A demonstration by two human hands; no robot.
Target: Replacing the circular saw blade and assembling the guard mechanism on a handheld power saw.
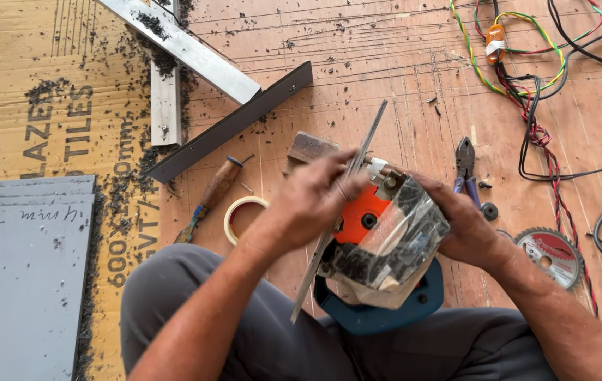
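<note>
The person sits on a plywood floor (pixel 400 77) with a circular saw (pixel 378 261) resting on the lap, blade side up. The left hand (pixel 315 201) has its fingers (pixel 347 185) closed around a thin metal strip (pixel 343 204) that runs edge-on across the saw, near the orange hub (pixel 361 219). The right hand (pixel 467 222) grips the saw's far side, fingers wrapped against the clear, taped guard (pixel 403 240) (whether they pinch a small part there cannot be told).

As for progress, the saw looks part-way through being worked on: no toothed blade can be made out at the hub, and a loose saw blade (pixel 551 255) lies flat on the floor just to the right, not fitted. Pliers (pixel 465 166) and a small dark round part (pixel 489 210) lie near it, so fastening seems left to do. A chisel (pixel 211 197) and a tape roll (pixel 241 215) lie to the left, untouched, beside a dark bar (pixel 230 127) and scattered swarf.
</note>
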